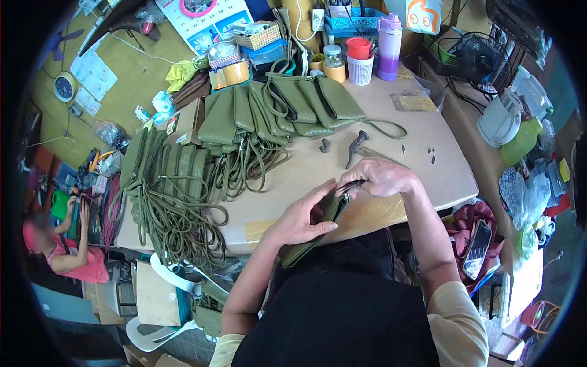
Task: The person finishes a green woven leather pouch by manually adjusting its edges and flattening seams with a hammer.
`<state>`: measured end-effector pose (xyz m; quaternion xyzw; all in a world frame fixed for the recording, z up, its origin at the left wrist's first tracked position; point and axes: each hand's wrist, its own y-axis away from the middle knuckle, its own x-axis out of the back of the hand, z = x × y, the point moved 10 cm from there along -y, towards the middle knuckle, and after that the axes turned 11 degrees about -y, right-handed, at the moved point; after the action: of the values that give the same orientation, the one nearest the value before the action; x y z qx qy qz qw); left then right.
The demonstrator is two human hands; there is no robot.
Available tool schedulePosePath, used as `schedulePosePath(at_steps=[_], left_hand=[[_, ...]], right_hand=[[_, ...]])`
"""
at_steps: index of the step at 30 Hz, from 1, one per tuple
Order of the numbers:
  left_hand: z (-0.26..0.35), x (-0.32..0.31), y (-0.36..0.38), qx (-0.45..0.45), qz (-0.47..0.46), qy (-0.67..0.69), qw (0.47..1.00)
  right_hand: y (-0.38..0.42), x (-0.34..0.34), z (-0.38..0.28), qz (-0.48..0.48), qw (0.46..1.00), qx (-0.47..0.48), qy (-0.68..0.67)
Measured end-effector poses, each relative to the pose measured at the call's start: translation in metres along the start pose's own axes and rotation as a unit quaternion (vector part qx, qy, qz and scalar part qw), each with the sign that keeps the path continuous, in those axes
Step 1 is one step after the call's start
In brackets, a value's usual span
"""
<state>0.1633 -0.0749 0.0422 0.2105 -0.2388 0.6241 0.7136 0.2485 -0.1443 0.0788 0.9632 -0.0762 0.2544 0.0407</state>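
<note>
My left hand (304,219) is wrapped round a green pouch (312,248) held near the table's front edge. At the pouch's upper end, my right hand (382,177) is closed on a dark metal tool (351,185), whose tip meets the pouch's corner. Fingers hide part of the tool. Just beyond my right hand a hammer (356,147) lies on the table. Two small dark pieces (324,145) rest to its left. Stacked green pouches (232,116) with wrist straps cover the table's back. More pouches (177,162) lie at the left, their straps (183,226) hanging over the edge.
A purple bottle (389,52), a white cup (359,68) and a jar (334,64) stand at the table's back (437,165). Right of it are a white jug (500,116) and a phone (477,248) on a maroon bag. Another person (79,257) is at far left.
</note>
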Motion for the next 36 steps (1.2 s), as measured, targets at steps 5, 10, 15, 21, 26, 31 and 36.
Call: schedulePosePath(at_steps=[5,10,15,21,26,31,36], left_hand=[[-0.008,-0.002,-0.009,-0.023,0.006,-0.013,1.0],[-0.025,0.005,-0.02,-0.002,0.1,0.227,0.969],[-0.059,0.006,-0.014,0.045,0.181,0.218,0.958],[-0.037,0.02,0.001,0.032,0.237,0.094,0.966],[-0.021,0.033,0.012,0.013,0.259,-0.071,0.963],[0.005,0.034,0.021,-0.033,0.244,-0.181,0.952],[-0.005,0.033,0.022,-0.019,0.161,-0.073,0.984]], right_hand=[[-0.014,0.003,0.005,-0.043,0.999,-0.023,-0.024],[-0.034,0.01,0.014,0.004,0.996,0.03,-0.084],[-0.003,0.031,0.007,0.381,0.923,0.049,0.027],[0.022,-0.032,0.037,0.421,0.903,-0.006,-0.088],[0.021,-0.028,0.035,0.39,0.912,0.01,-0.127],[0.021,-0.023,0.017,0.365,0.931,-0.004,-0.028],[0.013,-0.028,0.026,0.308,0.949,0.053,-0.041]])
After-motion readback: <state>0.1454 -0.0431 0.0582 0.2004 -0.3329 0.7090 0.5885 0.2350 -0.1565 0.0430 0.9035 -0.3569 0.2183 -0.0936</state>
